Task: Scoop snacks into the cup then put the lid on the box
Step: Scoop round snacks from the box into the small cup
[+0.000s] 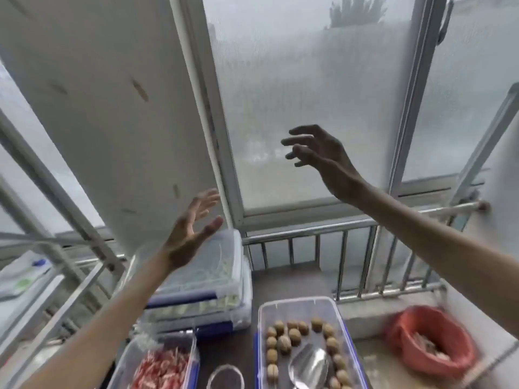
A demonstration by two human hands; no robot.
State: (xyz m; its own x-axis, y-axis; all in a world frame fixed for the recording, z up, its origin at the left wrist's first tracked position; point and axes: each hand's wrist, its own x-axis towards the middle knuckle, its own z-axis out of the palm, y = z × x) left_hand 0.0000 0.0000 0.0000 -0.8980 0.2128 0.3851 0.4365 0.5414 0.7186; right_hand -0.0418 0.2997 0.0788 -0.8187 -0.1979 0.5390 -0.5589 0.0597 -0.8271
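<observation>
Head view, containers
- Walnut box [297, 307]: clear plastic with blue side clips, lid off, low centre-right on the dark table [292, 279]; a single layer of walnuts [283, 343] lies along its left side and far end.
- Scoop [309, 366]: shiny metal, lying inside the walnut box among the nuts, bowl pointing away from the camera.
- Cup [224, 377]: clear, round rim, standing on the table between the two open boxes at the bottom edge; contents cannot be told.
- Left box [191, 349]: clear, lid off, holding red-and-white wrapped snacks [163, 372].
- Stacked boxes [224, 276]: clear, lidded, with blue clips, piled behind the left box; contents blurred.
- Red bag [438, 341]: at far right on the pale ledge, mouth open, something pale inside, too blurred to name.

Head view, hands
- Left hand [185, 237]: raised above the stacked boxes, palm turned inward, fingers spread apart, holding and touching nothing.
- Right hand [323, 155]: raised higher, before the window screen [309, 94], fingers loosely curled and apart, holding nothing.
</observation>
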